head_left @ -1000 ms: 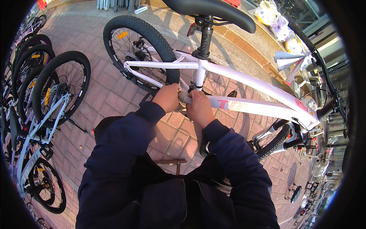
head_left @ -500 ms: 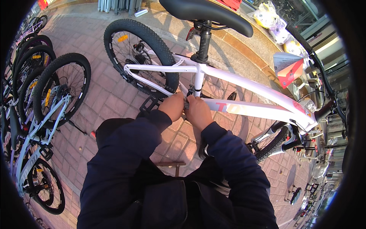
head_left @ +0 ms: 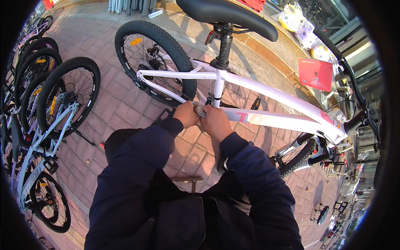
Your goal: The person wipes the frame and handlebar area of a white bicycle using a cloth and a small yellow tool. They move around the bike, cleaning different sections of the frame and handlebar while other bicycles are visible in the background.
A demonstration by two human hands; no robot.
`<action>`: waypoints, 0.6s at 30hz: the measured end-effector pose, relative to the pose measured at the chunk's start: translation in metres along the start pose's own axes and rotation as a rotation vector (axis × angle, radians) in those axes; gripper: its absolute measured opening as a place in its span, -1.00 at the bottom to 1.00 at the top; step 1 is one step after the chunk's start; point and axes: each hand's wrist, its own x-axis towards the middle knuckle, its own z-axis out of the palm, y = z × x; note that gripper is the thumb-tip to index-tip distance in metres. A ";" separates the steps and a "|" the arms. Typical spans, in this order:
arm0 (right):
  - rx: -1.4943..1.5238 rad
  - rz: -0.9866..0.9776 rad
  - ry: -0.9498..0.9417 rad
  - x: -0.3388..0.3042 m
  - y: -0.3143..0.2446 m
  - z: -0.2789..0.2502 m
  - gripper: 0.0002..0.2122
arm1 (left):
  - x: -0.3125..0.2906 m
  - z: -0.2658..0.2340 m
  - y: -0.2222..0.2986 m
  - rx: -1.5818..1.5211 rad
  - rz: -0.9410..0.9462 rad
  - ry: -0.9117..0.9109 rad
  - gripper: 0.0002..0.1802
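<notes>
In front of me stands a bicycle with a white frame (head_left: 271, 89), a black saddle (head_left: 227, 16) and a knobby rear wheel (head_left: 154, 62). Both my hands are close together by the lower end of its seat tube. A crumpled greyish-brown bundle, rag-like in look, (head_left: 199, 110) shows between them. My left hand (head_left: 186, 114) is closed on its left side, and my right hand (head_left: 216, 122) is closed on its other side, against the lower frame tube. The fingertips are hidden, as is most of the crank area. A black pedal (head_left: 166, 114) sits just left of my left hand.
A row of parked bicycles (head_left: 68, 98) lines the left side. A red leaflet (head_left: 315, 75) hangs near the handlebar (head_left: 354, 83). Plush toys in plastic bags (head_left: 306, 33) are at the back right. Below my hands, a small wooden piece (head_left: 187, 179) rests on the brick paving (head_left: 125, 98).
My hands have drawn slightly apart, and more of the greyish bundle shows between them. The leaflet has swung from half-open to showing its flat red side.
</notes>
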 end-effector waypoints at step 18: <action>0.091 0.016 0.022 -0.005 -0.001 -0.023 -0.81 | -0.042 -0.001 0.049 0.438 0.296 0.164 -0.80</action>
